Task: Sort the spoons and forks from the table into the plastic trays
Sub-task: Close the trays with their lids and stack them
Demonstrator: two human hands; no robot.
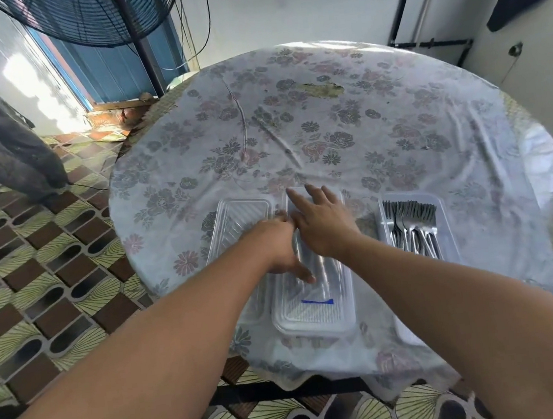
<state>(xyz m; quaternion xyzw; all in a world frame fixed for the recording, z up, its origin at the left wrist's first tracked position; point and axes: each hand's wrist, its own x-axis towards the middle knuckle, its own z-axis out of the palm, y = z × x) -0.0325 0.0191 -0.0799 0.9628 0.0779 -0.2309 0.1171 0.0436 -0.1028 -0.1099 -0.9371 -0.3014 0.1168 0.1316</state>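
While both forearms reach in from 6 o'clock, the two hands meet over the middle clear tray [314, 311] on the round table [430, 123]. Left hand [281, 246]: it lies across the tray's left rim, thumb pointing back toward 6 o'clock on the ribbed plastic; its fingers are turned away from the camera, so whether they are curled round the rim cannot be told. Right hand [321, 219]: fingers spread and nearly straight, palm down on the far half of the same tray, fingertips at its 12 o'clock end. A short blue mark [317, 302] shows on the tray near its 6 o'clock end.

Left clear tray [234, 217]: just beside the middle one at 9 o'clock, ribbed, partly covered by the left forearm. Right tray [448, 220]: at 3 o'clock, apart from the middle tray, holding a bundle of forks [414, 224] with tines toward 12 o'clock. Spoons cannot be made out in any tray.

Floral tablecloth [328, 127]: covers the table, with a worn patch toward 12 o'clock. Standing fan [101, 15]: at 11 o'clock beyond the table. Patterned floor tiles [51, 269]: at 9 o'clock.
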